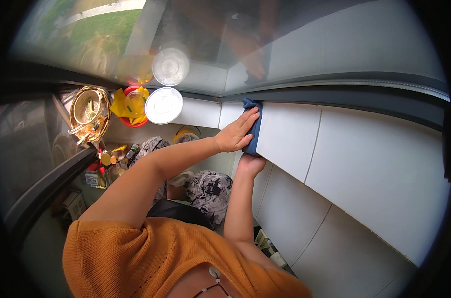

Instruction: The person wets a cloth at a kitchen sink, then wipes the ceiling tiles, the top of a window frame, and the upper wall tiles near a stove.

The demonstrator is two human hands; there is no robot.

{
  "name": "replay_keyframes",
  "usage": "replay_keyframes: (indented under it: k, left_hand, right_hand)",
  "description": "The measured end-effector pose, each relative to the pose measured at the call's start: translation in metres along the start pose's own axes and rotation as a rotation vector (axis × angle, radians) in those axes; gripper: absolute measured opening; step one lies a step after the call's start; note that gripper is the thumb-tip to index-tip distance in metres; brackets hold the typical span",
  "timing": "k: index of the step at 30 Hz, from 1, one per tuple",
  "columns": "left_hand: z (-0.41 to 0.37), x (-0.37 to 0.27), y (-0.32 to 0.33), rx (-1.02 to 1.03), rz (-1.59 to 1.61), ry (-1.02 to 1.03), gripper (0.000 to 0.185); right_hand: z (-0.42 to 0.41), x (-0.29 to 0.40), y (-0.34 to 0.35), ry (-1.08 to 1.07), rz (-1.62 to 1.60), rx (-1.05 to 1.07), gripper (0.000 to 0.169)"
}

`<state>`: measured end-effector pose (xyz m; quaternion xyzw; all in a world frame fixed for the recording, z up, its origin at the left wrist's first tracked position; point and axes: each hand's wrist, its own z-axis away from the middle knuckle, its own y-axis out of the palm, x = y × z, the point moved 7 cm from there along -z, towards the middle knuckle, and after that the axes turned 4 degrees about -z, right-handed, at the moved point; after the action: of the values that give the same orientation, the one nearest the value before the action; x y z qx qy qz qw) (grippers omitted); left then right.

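A folded blue cloth (256, 128) lies across the white tiled ledge (285, 128), between the dark window frame and the ledge's outer edge. My left hand (237, 130) presses on it from the left, palm down, fingers stretched over the cloth and thumb near its lower part. Just below the cloth, my right hand (252, 164) is at the outer edge of the ledge, its fingers hidden under the cloth or the ledge. The window glass above mirrors my arm and the cloth.
On the ledge's left part stand a white round lid (164, 105), a red bowl (131, 123) with yellow things and a wicker basket (108, 126) with a strainer. Bottles (133, 150) and a yellow-rimmed bucket (186, 136) are lower down. A dark window frame (344, 97) borders the ledge.
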<state>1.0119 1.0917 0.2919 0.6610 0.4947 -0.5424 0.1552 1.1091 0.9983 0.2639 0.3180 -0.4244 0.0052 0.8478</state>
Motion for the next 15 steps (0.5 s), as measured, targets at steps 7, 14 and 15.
replay_keyframes:
  k: [7,14,15]
  left_hand:
    - [0.015,0.042,0.016,-0.035,-0.049,0.046,0.065]
    - [0.036,0.085,0.032,-0.033,-0.055,-0.055,0.064]
    - [0.041,0.094,0.035,-0.031,-0.055,-0.086,0.064]
  right_hand:
    - [-0.024,-0.045,-0.037,0.065,-0.015,0.023,0.05]
    - [-0.056,-0.099,-0.067,0.196,-0.158,-0.034,0.047]
    - [-0.059,-0.106,-0.072,0.224,-0.175,-0.075,0.046]
